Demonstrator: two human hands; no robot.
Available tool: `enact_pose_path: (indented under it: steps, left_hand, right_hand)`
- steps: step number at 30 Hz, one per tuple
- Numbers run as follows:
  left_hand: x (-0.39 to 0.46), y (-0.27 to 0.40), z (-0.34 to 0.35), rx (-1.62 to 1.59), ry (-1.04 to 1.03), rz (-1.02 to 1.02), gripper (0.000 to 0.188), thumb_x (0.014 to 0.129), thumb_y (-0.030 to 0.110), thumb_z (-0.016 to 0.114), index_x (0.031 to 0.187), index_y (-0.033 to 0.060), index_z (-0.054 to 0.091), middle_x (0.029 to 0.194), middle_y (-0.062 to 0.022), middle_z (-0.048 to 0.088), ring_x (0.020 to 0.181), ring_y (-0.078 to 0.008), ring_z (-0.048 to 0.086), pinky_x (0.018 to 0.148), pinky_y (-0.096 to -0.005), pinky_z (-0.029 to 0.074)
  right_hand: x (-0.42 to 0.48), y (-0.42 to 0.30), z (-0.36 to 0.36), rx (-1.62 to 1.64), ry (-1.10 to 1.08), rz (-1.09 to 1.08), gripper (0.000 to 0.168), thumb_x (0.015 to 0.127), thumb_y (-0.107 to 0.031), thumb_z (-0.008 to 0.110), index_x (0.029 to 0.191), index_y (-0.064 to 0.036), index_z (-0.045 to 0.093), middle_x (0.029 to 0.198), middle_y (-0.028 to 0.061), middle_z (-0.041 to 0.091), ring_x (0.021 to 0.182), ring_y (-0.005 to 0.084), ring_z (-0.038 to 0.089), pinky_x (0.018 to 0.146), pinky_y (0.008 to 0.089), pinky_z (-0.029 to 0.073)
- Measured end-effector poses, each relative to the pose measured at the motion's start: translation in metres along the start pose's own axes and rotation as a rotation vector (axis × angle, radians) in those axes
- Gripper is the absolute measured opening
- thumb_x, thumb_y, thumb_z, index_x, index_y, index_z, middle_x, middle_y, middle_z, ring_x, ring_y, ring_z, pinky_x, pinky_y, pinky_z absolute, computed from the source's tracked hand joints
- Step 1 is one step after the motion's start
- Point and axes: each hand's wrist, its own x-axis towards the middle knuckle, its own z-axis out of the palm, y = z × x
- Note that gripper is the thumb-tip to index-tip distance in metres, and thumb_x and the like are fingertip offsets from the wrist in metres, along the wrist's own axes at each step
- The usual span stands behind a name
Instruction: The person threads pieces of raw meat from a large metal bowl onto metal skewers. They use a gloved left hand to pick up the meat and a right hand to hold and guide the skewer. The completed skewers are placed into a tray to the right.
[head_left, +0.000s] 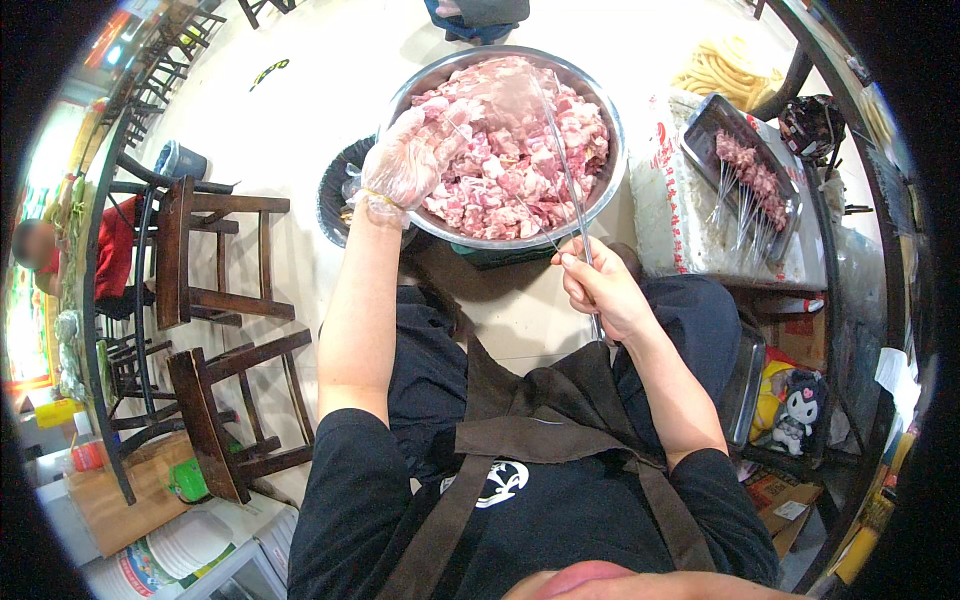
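A large steel bowl (619, 142) heaped with chunks of raw meat (517, 142) stands before me. My left hand (409, 161), in a clear plastic glove banded at the wrist, rests at the bowl's left side with its fingers on the meat; whether it grips a piece is unclear. Near the bowl's lower right rim, my bare right hand (596, 289) is closed around several thin metal skewers (566, 165), which reach up over the meat. To the right, a metal tray (701, 124) holds skewered meat (750, 176) on a white foam box (660, 225).
Left of the bowl stands a bin with a black liner (330, 199). Wooden stools (176, 251) are further left, near a seated person in red (116, 247). A coiled yellowish hose (724, 75) lies at upper right. A plush toy (796, 412) sits on the right shelf.
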Motion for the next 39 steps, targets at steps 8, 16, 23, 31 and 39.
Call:
enact_pose_path:
  steps: [8, 16, 23, 31, 39]
  left_hand:
    - [0.005, -0.008, -0.003, 0.009, 0.068, 0.057, 0.021, 0.093, 0.004, 0.052, 0.113, -0.0021, 0.053, 0.112, -0.0191, 0.060, 0.107, -0.0326, 0.060, 0.093, -0.0462, 0.053]
    - [0.004, -0.007, -0.003, -0.015, -0.013, 0.027, 0.012, 0.094, 0.007, 0.052, 0.102, -0.0010, 0.056, 0.110, -0.0188, 0.060, 0.108, -0.0311, 0.059, 0.092, -0.0466, 0.053]
    - [0.004, -0.012, 0.004, 0.101, 0.073, 0.109, 0.013, 0.094, 0.008, 0.054, 0.105, 0.0018, 0.057, 0.108, -0.0136, 0.061, 0.107, -0.0284, 0.059, 0.088, -0.0433, 0.055]
    - [0.005, -0.018, -0.002, 0.143, -0.012, 0.138, 0.018, 0.095, 0.008, 0.052, 0.111, 0.0012, 0.057, 0.111, -0.0112, 0.061, 0.106, -0.0264, 0.060, 0.092, -0.0412, 0.053]
    - [0.006, -0.022, 0.001, 0.078, -0.046, 0.149, 0.017, 0.093, 0.004, 0.053, 0.109, -0.0003, 0.056, 0.105, -0.0109, 0.063, 0.096, -0.0241, 0.063, 0.086, -0.0378, 0.056]
  right_hand:
    - [0.001, 0.002, 0.003, -0.012, 0.000, 0.001, 0.014, 0.097, -0.015, 0.051, 0.102, -0.002, 0.052, 0.056, -0.0036, 0.042, 0.043, 0.0023, 0.029, 0.038, 0.0181, 0.021]
    - [0.001, 0.002, 0.002, -0.022, 0.009, -0.015, 0.014, 0.097, -0.015, 0.051, 0.102, -0.002, 0.052, 0.056, -0.0036, 0.042, 0.043, 0.0022, 0.030, 0.038, 0.0180, 0.021]
    - [0.001, 0.002, 0.000, -0.031, 0.020, -0.004, 0.014, 0.097, -0.015, 0.051, 0.102, -0.003, 0.052, 0.056, -0.0038, 0.043, 0.043, 0.0022, 0.030, 0.038, 0.0181, 0.021]
    - [0.002, 0.004, 0.002, -0.080, 0.075, -0.047, 0.010, 0.097, -0.013, 0.050, 0.099, -0.004, 0.052, 0.057, -0.0028, 0.045, 0.045, 0.0037, 0.035, 0.041, 0.0187, 0.023]
    - [0.005, 0.009, 0.007, -0.137, 0.181, -0.083, 0.012, 0.094, -0.014, 0.054, 0.100, -0.004, 0.054, 0.059, -0.0011, 0.050, 0.046, 0.0035, 0.039, 0.042, 0.0180, 0.025]
